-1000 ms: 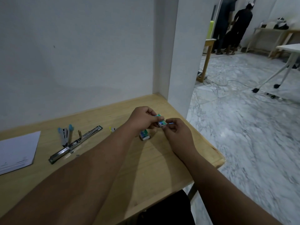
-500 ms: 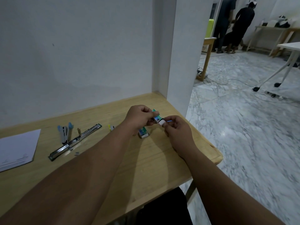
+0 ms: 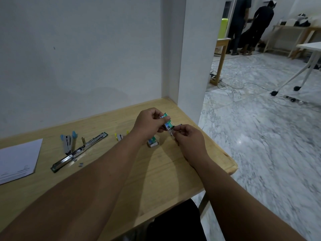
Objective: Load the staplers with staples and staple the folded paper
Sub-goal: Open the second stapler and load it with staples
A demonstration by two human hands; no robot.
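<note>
My left hand (image 3: 149, 125) grips a small green staple box (image 3: 168, 122) above the wooden table (image 3: 156, 171). My right hand (image 3: 188, 139) pinches the white inner tray (image 3: 172, 132) at the box's near end, partly slid out. A second green staple box (image 3: 153, 142) lies on the table under my left wrist. To the left lie a blue stapler (image 3: 68, 142), opened, a long green-and-chrome stapler (image 3: 79, 152), opened flat, and a small yellow stapler (image 3: 120, 136). The folded white paper (image 3: 17, 160) sits at the far left.
A few loose staple bits (image 3: 78, 162) lie near the long stapler. A white wall and pillar (image 3: 191, 58) border the table at the back and right. Beyond are marble floor, cables, other tables and two people (image 3: 250, 25) standing far off.
The inner tray has been drawn a little further out of the green box by my right hand. Both hands have stayed in about the same spot over the table.
</note>
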